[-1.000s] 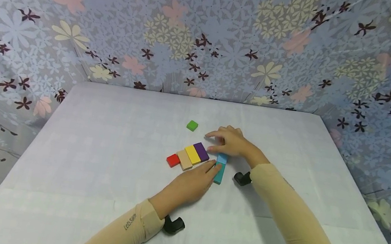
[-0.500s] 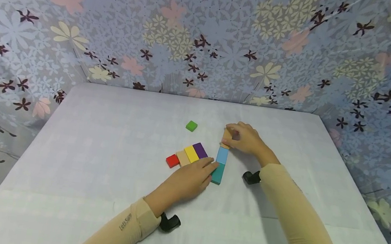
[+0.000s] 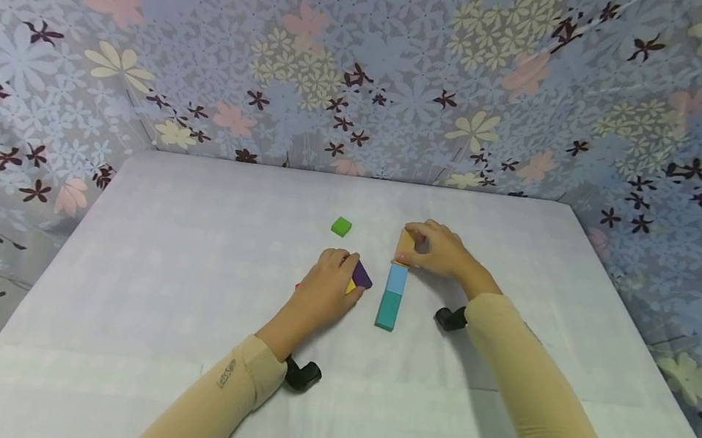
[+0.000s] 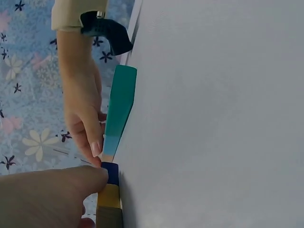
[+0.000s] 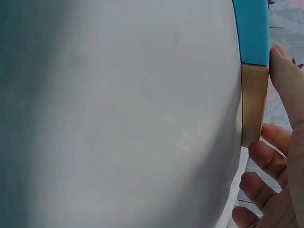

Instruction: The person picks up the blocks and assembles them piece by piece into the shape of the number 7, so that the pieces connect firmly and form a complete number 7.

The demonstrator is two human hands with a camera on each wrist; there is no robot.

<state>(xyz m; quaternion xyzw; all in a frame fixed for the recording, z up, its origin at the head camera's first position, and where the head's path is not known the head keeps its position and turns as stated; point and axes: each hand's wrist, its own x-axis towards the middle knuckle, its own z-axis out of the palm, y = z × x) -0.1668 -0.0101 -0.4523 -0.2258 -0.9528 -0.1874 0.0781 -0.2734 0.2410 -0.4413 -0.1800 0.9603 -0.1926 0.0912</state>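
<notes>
Head view: red block (image 3: pixel 298 285), bar a sliver, behind left hand (image 3: pixel 322 289)

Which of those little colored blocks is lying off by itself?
The bright green block, just beyond the left hand. It touches no other block; the teal block and light blue block, for instance, lie end to end.

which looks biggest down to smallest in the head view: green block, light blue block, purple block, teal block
1. teal block
2. light blue block
3. green block

Not ranked: purple block, since the left hand covers part of it.
</notes>
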